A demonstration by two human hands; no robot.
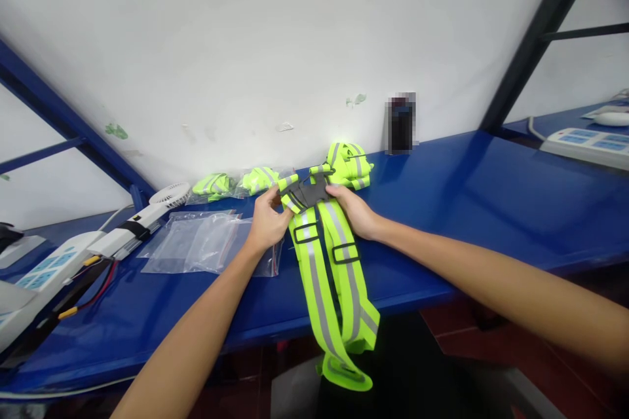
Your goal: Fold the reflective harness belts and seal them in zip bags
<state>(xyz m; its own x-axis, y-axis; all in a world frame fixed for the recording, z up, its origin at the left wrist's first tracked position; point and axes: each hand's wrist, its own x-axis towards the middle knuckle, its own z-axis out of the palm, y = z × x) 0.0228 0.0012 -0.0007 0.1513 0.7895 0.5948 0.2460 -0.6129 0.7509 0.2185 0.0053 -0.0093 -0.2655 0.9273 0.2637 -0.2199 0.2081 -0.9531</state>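
Note:
A neon yellow-green harness (314,272) with grey reflective stripes hangs over the table's front edge. Its black buckle (310,192) lies between my hands, the two halves together. My left hand (270,219) is closed on the strap at the buckle's left end. With thumb and fingers, my right hand (354,209) grips the buckle's right end; some of its fingers are hidden. Two black adjusters sit on the straps below. Behind the buckle lies another bundled neon harness (350,165).
Clear plastic bags (196,242) lie left of my left hand. Two bagged neon bundles (213,186) are near the wall. A white fan (170,195), power strips (52,268) and cables stand at left. A pixelated dark object (400,124) leans on the wall.

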